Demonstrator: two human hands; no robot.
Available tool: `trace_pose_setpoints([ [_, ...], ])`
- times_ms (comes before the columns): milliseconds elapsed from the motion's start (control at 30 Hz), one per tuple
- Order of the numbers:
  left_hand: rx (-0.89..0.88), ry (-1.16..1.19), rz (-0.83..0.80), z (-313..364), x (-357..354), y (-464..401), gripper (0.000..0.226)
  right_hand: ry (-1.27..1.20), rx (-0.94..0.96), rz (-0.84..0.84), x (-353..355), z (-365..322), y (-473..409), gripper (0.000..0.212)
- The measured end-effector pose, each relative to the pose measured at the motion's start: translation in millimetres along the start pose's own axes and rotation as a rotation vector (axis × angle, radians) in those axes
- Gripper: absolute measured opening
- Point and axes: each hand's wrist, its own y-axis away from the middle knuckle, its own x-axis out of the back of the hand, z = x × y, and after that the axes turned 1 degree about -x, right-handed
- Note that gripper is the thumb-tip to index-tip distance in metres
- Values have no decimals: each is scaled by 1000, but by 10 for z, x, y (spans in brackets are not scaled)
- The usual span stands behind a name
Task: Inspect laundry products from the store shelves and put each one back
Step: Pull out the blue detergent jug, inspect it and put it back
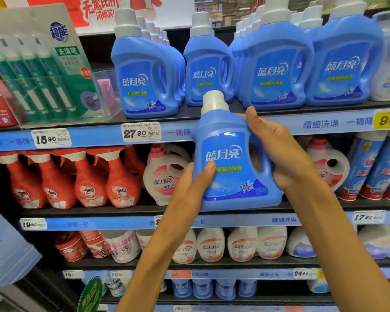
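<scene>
A blue detergent bottle (pixel 231 163) with a grey cap is held upright in front of the shelves, its label facing me. My left hand (pixel 189 183) grips its lower left side, thumb across the label. My right hand (pixel 279 149) grips the handle side from the right, thumb on the bottle's shoulder. On the top shelf (pixel 189 131) behind stand rows of matching blue bottles (pixel 144 75), with a narrow gap between the first two rows.
Green stain-remover pens (pixel 43 70) hang at the upper left. Orange spray bottles (pixel 88 183) and white-pink detergent jugs (pixel 164 176) fill the middle shelf. Small white bottles (pixel 241 244) line the shelf below. Price tags (pixel 141 132) run along the blue shelf edges.
</scene>
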Motion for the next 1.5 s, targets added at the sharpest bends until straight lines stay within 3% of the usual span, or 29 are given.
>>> trace_pose_setpoints([
  [133,-61,73,35,-35,-65,-3,47,7,-10,-17,0,2,-22,38],
  [233,-120,103,99,-24,-81,-30,47,37,42,-8,6,23,-35,33],
  [467,-339,-126,124,222,-64,-309,34,150,329,52,-89,-90,-135,29],
  [733,-617,-410,164,574,-10,-747,41,276,654,15,-170,-373,-616,27],
  [900,-634,-502,225,620,73,-966,47,300,685,57,-200,-285,-841,28],
  [1067,-643,-566,248,598,149,-1095,40,329,701,86,-230,-255,-946,28],
  [1500,-641,-582,298,615,94,-1199,38,535,737,168,-149,-356,-1028,33],
])
